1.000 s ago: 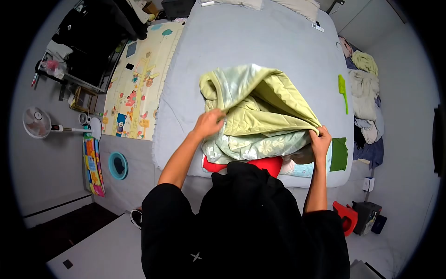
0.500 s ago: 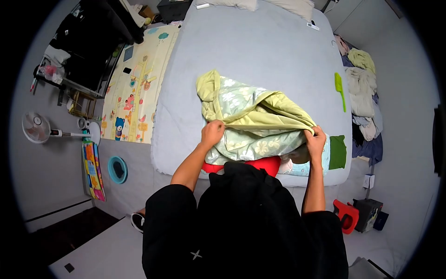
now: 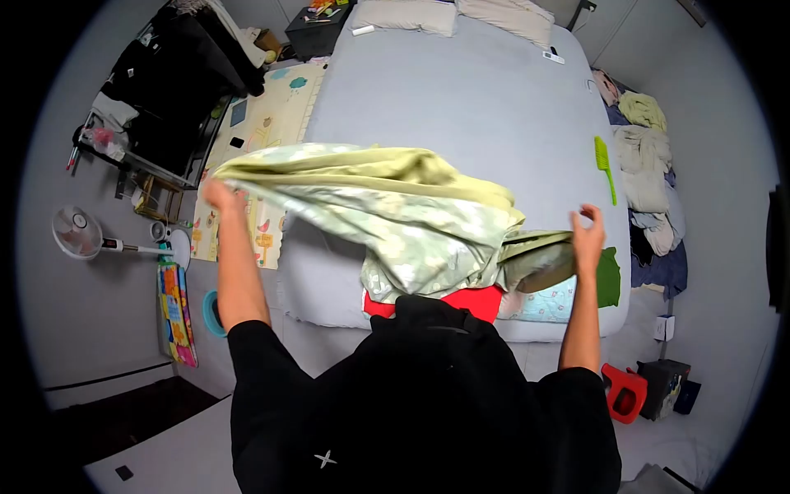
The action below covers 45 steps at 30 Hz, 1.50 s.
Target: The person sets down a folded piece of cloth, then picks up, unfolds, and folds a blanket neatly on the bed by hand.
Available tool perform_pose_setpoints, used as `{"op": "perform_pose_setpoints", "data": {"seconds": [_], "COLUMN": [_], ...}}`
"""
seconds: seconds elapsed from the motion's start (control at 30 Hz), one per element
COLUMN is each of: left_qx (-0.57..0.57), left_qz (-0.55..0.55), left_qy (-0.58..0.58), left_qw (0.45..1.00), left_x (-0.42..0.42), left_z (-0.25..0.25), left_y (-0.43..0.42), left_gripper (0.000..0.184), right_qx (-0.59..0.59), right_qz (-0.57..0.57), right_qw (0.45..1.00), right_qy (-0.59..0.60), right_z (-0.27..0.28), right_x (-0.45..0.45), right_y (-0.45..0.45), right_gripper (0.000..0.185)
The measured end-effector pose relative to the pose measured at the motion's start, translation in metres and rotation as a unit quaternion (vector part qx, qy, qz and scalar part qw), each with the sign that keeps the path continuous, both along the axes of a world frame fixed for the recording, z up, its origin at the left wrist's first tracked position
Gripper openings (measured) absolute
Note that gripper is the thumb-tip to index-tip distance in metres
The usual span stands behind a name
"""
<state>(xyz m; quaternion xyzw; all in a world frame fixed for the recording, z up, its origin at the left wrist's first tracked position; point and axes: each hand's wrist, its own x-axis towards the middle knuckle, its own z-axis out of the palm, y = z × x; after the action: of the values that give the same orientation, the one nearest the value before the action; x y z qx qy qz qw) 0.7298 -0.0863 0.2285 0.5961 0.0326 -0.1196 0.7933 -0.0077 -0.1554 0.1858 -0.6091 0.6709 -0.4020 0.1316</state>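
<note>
A thin, two-sided bed cover, pale green with white flowers on one face and plain yellow-green on the other, is stretched above the near part of the bed. My left hand is closed on its gathered left end, out past the bed's left side. My right hand is raised at the right, fingers curled but apart, beside the cover's drooping right end. Under the cover lie a red cloth and a light blue patterned cloth, both partly hidden. A green cloth lies right of them.
The bed has a grey sheet, pillows at the far end and a green brush on its right. A fan, a teal basin and a play mat are leftward. Piled clothes lie right.
My left hand has swung far left and up, pulling the cover's end out past the bed. My right hand has moved slightly right and up, its fingers loosened. The cover is now spread wider.
</note>
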Motion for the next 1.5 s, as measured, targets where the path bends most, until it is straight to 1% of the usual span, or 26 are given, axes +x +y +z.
{"op": "perform_pose_setpoints", "data": {"seconds": [0.07,0.1,0.13,0.2,0.23,0.37,0.4,0.43,0.5,0.57,0.6,0.63,0.67,0.73,0.8,0.83,0.93,1.1,1.17,1.23,1.3,1.33,1.4,1.43,1.47,1.5], "left_qx": [0.044,0.177,0.306,0.393,0.458,0.51,0.556,0.542,0.537,0.508,0.41,0.165,-0.081,-0.304,-0.416,-0.436,-0.348,-0.018,0.014,-0.018,-0.026,0.076,0.23,0.301,0.326,0.344], "left_qz": [-0.029,-0.017,-0.005,-0.142,-0.168,-0.481,-0.543,-0.635,-0.691,-0.606,-0.549,-0.436,-0.398,-0.329,-0.396,-0.413,-0.302,-0.252,-0.195,-0.095,-0.019,0.004,-0.149,-0.222,-0.343,-0.457], "left_qy": [-0.115,-0.226,-0.329,-0.438,-0.462,-0.334,-0.317,-0.285,-0.272,-0.025,0.088,0.183,0.236,0.202,0.02,-0.011,-0.139,-0.343,-0.411,-0.288,-0.23,-0.29,-0.392,-0.433,-0.45,-0.459], "left_qw": [0.992,0.958,0.893,0.796,0.741,0.63,0.543,0.472,0.402,0.612,0.723,0.866,0.883,0.871,0.818,0.799,0.877,0.905,0.89,0.953,0.973,0.954,0.878,0.82,0.758,0.68], "left_x": [0.067,0.08,0.086,0.055,0.074,-0.07,-0.083,-0.117,-0.138,-0.177,-0.187,-0.195,-0.164,-0.152,-0.111,-0.103,-0.108,-0.09,-0.071,-0.035,-0.009,-0.006,-0.027,-0.044,-0.068,-0.094], "left_z": [-0.025,-0.04,-0.054,-0.076,-0.143,-0.186,-0.229,-0.219,-0.303,-0.294,-0.25,-0.19,-0.171,0.022,0.127,0.163,0.202,0.132,0.097,0.071,0.054,0.05,0.048,0.047,0.045,0.043], "left_y": [0.051,0.074,0.097,0.133,0.146,0.162,0.164,0.154,0.138,0.068,0.013,-0.043,-0.12,-0.158,-0.158,-0.146,-0.102,-0.061,-0.047,-0.026,0.006,0.021,0.043,0.053,0.06,0.061], "left_gripper": [0.025,0.028,0.03,0.034,0.035,0.041,0.039,0.04,0.038,0.038,0.037,0.029,0.03,0.029,0.025,0.024,0.018,0.021,0.021,0.021,0.02,0.021,0.022,0.023,0.025,0.029], "right_qx": [0.104,0.176,0.248,0.372,0.426,0.614,0.622,0.625,0.698,0.615,0.497,0.341,0.198,0.037,-0.089,-0.124,-0.137,-0.011,0.078,0.04,-0.022,0.024,0.114,0.215,0.312,0.367], "right_qz": [-0.087,-0.1,-0.112,-0.094,-0.064,0.158,0.199,0.237,0.163,-0.024,-0.084,-0.124,-0.123,-0.07,0.108,0.147,0.126,0.094,0.019,-0.092,-0.122,-0.125,-0.128,-0.031,0.047,0.151], "right_qw": [0.99,0.975,0.95,0.892,0.861,0.753,0.75,0.742,0.683,0.724,0.733,0.692,0.629,0.654,0.61,0.634,0.652,0.641,0.684,0.65,0.631,0.686,0.78,0.897,0.936,0.917], "right_qy": [0.034,0.093,0.152,0.24,0.269,0.176,0.111,0.045,-0.139,-0.313,-0.457,-0.623,-0.742,-0.752,-0.78,-0.749,-0.735,-0.762,-0.725,-0.753,-0.766,-0.717,-0.601,-0.384,-0.159,0.049], "right_z": [0.003,-0.002,-0.007,-0.021,-0.034,-0.094,-0.093,-0.094,-0.171,-0.136,-0.144,-0.153,-0.161,-0.017,0.087,0.124,0.166,0.074,0.051,-0.015,-0.028,-0.033,-0.042,-0.055,-0.007,0.002], "right_x": [-0.022,-0.026,-0.028,-0.025,-0.021,0.002,0.023,0.038,0.045,0.092,0.09,0.087,0.085,0.06,0.02,0.02,0.037,0.02,-0.001,-0.067,-0.095,-0.095,-0.093,-0.092,-0.051,-0.032], "right_y": [0.006,0.009,0.015,0.029,0.038,0.064,0.074,0.083,0.083,0.056,0.006,-0.043,-0.092,-0.153,-0.182,-0.168,-0.124,-0.12,-0.104,-0.12,-0.098,-0.086,-0.064,-0.053,-0.023,-0.011], "right_gripper": [0.043,0.05,0.056,0.07,0.079,0.078,0.072,0.066,0.054,0.046,0.041,0.037,0.034,0.031,0.034,0.039,0.042,0.031,0.027,0.029,0.031,0.03,0.03,0.028,0.027,0.031]}}
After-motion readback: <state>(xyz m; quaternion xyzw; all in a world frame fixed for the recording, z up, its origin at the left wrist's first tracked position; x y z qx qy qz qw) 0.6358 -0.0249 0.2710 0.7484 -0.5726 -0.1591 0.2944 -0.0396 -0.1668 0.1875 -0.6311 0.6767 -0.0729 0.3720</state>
